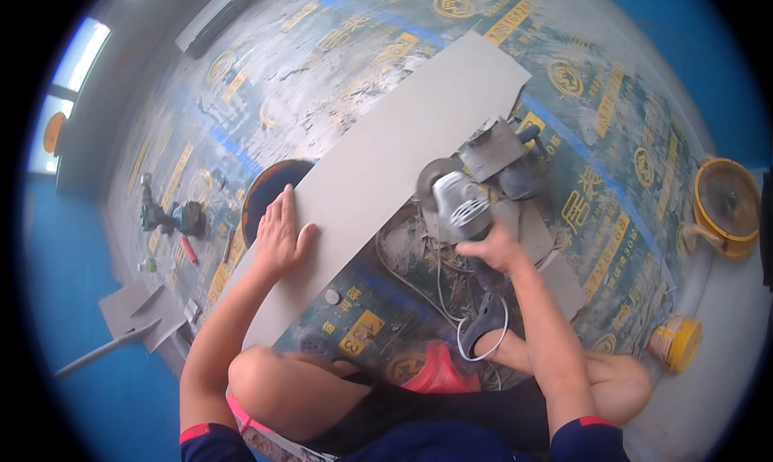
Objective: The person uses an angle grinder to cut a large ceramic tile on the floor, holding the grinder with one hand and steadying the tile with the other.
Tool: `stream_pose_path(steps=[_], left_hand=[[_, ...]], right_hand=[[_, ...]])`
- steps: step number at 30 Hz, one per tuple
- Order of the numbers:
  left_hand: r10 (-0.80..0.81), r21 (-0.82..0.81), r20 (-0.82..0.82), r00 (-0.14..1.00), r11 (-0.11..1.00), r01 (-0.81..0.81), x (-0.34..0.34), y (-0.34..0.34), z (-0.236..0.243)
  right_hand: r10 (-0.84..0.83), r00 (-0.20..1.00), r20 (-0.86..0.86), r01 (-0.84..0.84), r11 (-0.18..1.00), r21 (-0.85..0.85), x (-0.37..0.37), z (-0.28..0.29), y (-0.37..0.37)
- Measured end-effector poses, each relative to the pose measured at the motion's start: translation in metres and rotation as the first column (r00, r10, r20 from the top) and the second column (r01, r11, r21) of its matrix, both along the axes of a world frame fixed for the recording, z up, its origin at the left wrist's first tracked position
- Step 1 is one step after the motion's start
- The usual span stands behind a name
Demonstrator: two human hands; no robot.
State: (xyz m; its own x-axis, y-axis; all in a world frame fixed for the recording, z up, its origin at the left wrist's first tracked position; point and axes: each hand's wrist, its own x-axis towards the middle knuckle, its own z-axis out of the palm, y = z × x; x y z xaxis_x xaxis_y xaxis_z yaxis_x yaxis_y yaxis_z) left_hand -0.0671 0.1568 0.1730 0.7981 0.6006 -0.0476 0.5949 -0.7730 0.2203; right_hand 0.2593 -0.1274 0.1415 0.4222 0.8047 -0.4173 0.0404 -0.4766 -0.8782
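A long pale grey tile [394, 140] lies slantwise in front of me, with a notched far right corner. My left hand [279, 235] rests flat on its left edge, fingers stretched out and thumb apart. My right hand [498, 248] is wrapped around the body of an angle grinder [463, 203]. The grinder's round disc [435, 178] is at the tile's right edge; whether it touches cannot be made out. Partly hidden under the tile is a dark round bucket [270, 190] with an orange rim. A white cord [441, 289] trails below the grinder.
Tile offcuts [491, 152] lie beyond the grinder. A cordless drill [171, 216] and a red-handled tool [188, 250] are at left, near a grey tile piece [145, 315]. Yellow buckets [726, 208] stand at right. Printed green sheeting [620, 168] covers the dusty floor.
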Motion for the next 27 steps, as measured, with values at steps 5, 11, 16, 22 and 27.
stream_pose_path(steps=[5,11,16,22,27], left_hand=[[-0.012,0.029,-0.022,1.0,1.0,0.012,-0.001,0.0,0.0],[-0.05,0.029,-0.024,0.998,0.998,0.05,-0.001,0.002,-0.001],[-0.035,-0.005,-0.034,0.999,0.999,0.035,0.002,0.001,0.003],[-0.033,-0.012,-0.025,0.999,0.999,0.033,0.0,0.002,0.0],[-0.03,-0.029,-0.016,0.999,0.999,0.03,0.003,0.002,0.004]], right_hand=[[0.097,0.995,0.017,-0.097,0.995,0.006,0.01,0.006,0.005],[-0.052,0.997,-0.064,0.057,0.995,0.077,0.068,-0.006,0.007],[-0.129,0.967,-0.221,0.152,0.985,0.087,0.124,-0.002,0.013],[-0.193,0.96,-0.202,0.214,0.973,0.088,0.187,-0.005,0.022],[-0.202,0.944,-0.262,0.237,0.965,0.109,0.217,-0.004,0.027]])
